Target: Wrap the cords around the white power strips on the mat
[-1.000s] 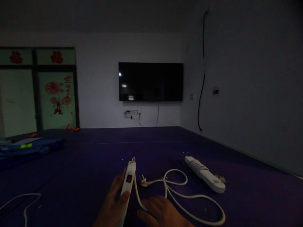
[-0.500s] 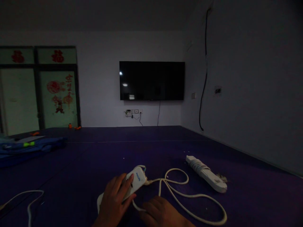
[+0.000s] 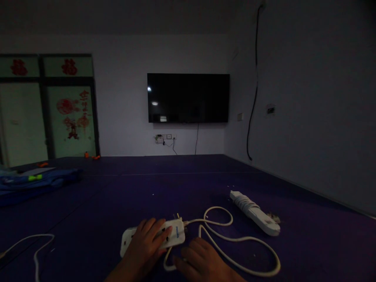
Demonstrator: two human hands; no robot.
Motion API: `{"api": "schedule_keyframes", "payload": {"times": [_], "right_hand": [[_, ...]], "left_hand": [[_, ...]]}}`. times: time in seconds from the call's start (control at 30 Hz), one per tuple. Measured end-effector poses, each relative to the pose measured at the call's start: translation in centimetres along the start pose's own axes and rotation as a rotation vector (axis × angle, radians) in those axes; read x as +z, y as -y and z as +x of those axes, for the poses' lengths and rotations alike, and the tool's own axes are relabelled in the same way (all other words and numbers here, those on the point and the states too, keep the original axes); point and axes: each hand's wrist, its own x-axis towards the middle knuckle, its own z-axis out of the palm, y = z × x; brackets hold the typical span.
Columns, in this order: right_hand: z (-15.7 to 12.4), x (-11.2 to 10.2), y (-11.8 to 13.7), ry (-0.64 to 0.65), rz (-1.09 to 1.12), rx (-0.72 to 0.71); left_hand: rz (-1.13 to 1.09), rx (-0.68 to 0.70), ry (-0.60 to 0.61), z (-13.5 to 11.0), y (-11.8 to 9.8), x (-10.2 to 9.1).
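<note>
A white power strip (image 3: pixel 178 232) with blue lettering at its right end lies on the purple surface near me. My left hand (image 3: pixel 148 241) grips it across the middle, fingers over the top, hiding part of the sockets. From the strip's right end runs a white cord (image 3: pixel 249 239), which loops out to the right. My right hand (image 3: pixel 202 258) has its fingers curled on a section of that cord, just below the strip's right end. Small metal prongs stick up behind that end; what they belong to is partly hidden.
To the right lies a second white power strip (image 3: pixel 255 213) with its cord wound round it. Another white cable (image 3: pixel 37 250) is at the lower left. Folded blue cloth (image 3: pixel 61 178) sits at the far left. A television (image 3: pixel 188 98) hangs on the back wall.
The power strip under my left hand has turned, its right end swinging nearer to me so it lies more level. My right hand stays low on the cord, whose near bend now shows more.
</note>
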Motion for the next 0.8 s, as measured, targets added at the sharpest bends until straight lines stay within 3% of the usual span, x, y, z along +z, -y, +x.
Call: {"api": "schedule_keyframes", "payload": {"times": [0.23, 0.37, 0.57, 0.8], "right_hand": [[-2.2, 1.4, -1.2, 0.0, 0.058, 0.25], [-2.9, 2.3, -2.3, 0.004, 0.095, 0.389], [-3.0, 2.5, -3.9, -0.053, 0.132, 0.539], [-3.3, 2.6, -4.3, 0.063, 0.146, 0.583]], "left_hand": [[-0.135, 0.097, -0.022, 0.1, -1.1, -0.8], [-0.17, 0.017, -0.003, -0.6, -2.3, -0.4], [-0.219, 0.069, -0.147, -1.2, -3.3, 1.2], [-0.312, -0.063, -0.137, -0.6, -3.6, -1.4]]}}
